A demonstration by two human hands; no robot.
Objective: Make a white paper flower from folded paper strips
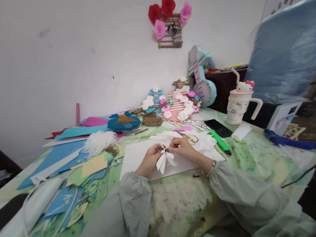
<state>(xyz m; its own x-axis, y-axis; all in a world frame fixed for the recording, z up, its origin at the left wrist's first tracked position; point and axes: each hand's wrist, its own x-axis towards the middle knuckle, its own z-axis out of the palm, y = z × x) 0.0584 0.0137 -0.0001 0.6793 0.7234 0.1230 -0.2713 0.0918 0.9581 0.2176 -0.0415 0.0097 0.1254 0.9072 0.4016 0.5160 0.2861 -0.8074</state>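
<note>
Both my hands meet over a white sheet (136, 158) at the near edge of the table. Between the fingertips of my left hand (151, 159) is a white paper flower (165, 162), its petals hanging downward. My right hand (184, 149) pinches at the flower's gathered top, close to the left fingertips; any thread or stem there is too small to make out. Just beyond my right hand lie gold-handled scissors (192, 139) and more white paper pieces (208, 142).
A green cutter (220, 141), a black phone (218, 128) and a pink-white tumbler (238, 104) stand or lie to the right. Leftward are a heap of white string (99, 142) and coloured paper scraps (92, 168). Flower-covered crafts (178, 105) lean at the wall. A blue glue gun (286, 140) lies far right.
</note>
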